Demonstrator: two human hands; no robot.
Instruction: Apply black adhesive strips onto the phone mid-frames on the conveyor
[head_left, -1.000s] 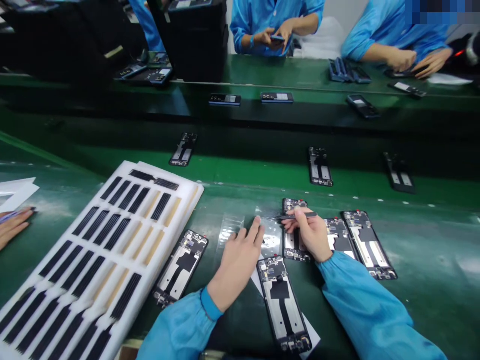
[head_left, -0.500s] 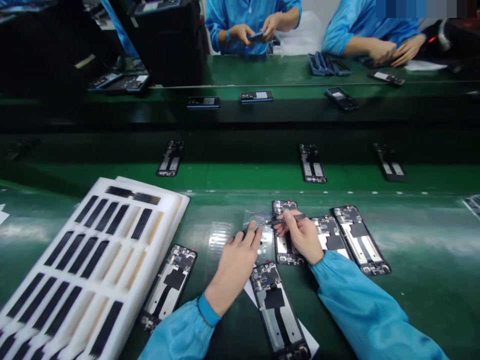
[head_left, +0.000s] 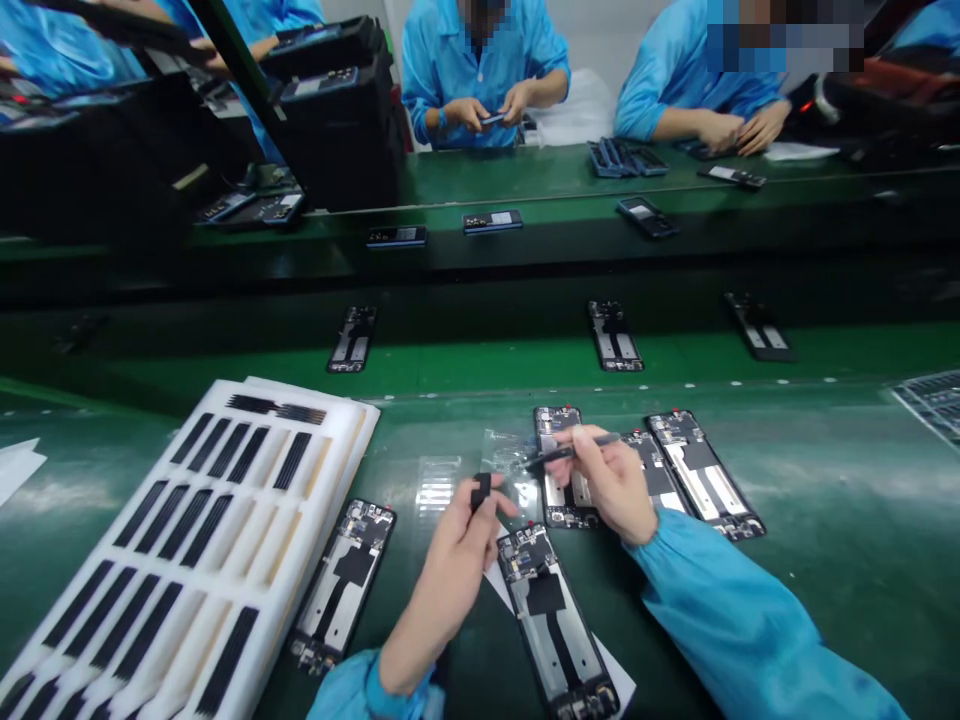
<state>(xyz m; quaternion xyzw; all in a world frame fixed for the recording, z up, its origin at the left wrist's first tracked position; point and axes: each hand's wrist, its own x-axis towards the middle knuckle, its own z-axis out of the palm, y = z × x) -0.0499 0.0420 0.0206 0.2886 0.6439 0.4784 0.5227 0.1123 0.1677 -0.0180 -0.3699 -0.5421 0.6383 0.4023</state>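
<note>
My left hand [head_left: 454, 560] is closed, with a small black piece [head_left: 481, 490] at its fingertips; its exact kind is unclear. My right hand [head_left: 611, 485] pinches dark tweezers [head_left: 551, 458], their tips pointing left over a clear plastic sheet [head_left: 501, 448]. Just below the hands, an opened phone body [head_left: 555, 625] with bare circuitry lies on a white sheet [head_left: 619, 675]. Beneath and beside my right hand are more opened phones, one partly covered by the hand [head_left: 555, 425], another at the right [head_left: 705, 470].
A white foam tray [head_left: 262, 590] with black strips in its slots stands at left, beside another opened phone [head_left: 345, 580]. Several phones lie on the green strip ahead, such as one phone [head_left: 615, 335]. Across the bench, co-workers in blue handle phones.
My left hand has lifted off the clear sheet and drawn back down-left, now showing the black piece. My right hand keeps the tweezers nearly in place. The view has tilted up.
</note>
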